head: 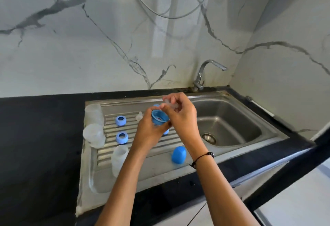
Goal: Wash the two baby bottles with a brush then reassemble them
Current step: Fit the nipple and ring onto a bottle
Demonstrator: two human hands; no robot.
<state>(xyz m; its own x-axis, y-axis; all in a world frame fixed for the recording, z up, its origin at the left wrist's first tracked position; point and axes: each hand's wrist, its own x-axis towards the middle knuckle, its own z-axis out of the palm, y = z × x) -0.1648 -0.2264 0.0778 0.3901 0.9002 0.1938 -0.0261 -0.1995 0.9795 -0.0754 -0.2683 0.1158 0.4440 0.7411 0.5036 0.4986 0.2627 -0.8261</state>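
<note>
1. Left hand (pixel 149 129) grips a blue plastic screw collar (pixel 159 117) by its rim; right hand (pixel 180 114) pinches a clear soft silicone teat (pixel 167 103) just above it, over the ribbed steel drainboard (pixel 142 170).
2. Handling, judged: collar light and stiff; teat floppy, slippery when wet; hold it by the base flange.
3. Around: frosted bottle bodies (pixel 119 159), two more blue collars (pixel 121 120), blue cap (pixel 178 154).

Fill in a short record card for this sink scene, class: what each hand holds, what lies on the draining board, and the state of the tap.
left hand: holds a blue collar ring
right hand: holds a clear teat above the ring
draining board: three clear bottle bodies, two blue rings, one loose teat, one blue cap
tap: no water seen running
basin: nothing in it
brush: not seen
</note>
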